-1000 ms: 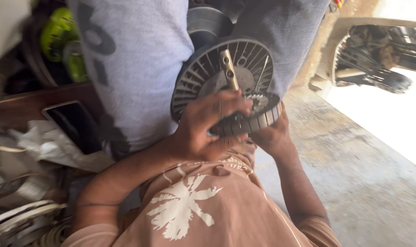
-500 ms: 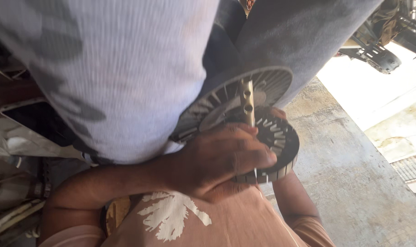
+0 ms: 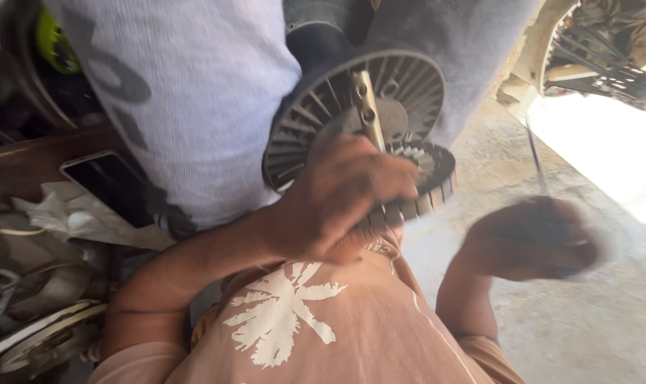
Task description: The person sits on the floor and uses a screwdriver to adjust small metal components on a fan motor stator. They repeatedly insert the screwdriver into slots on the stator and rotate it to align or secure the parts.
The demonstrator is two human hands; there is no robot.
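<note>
Two bare hands work over one assembly in the head view, the only view supplied.

Head view, held parts: the left hand [image 3: 341, 195] lies across a round toothed metal core ring with slotted rim [image 3: 429, 181], fingers curled over its near edge and pressed down on it, so the ring is clamped rather than pinched. The ring sits against the lower right of a dark grey ribbed circular motor housing [image 3: 355, 110], which is braced between the person's grey-trousered legs [image 3: 188, 107]; that bracing appears to keep the housing from turning while the hand bears on it. A brass-coloured flat metal bar [image 3: 369, 107] stands up across the housing's centre, just above the left knuckles.

Head view, free hand: the right hand [image 3: 533, 238] is well apart from the assembly, over the floor, and heavily blurred. A thin dark rod-like tool [image 3: 535, 160] rises from it; the fingers look closed round the lower end, but the blur prevents certainty.

Head view, edges and room: open pale concrete floor [image 3: 600, 313] lies to the right, giving the right hand free travel. On the left, a black flat phone [image 3: 113, 185], crumpled white cloth [image 3: 74, 213] and dark clutter crowd close to the leg. A black wire fan guard [image 3: 600, 64] lies at the upper right, clear of both hands.
</note>
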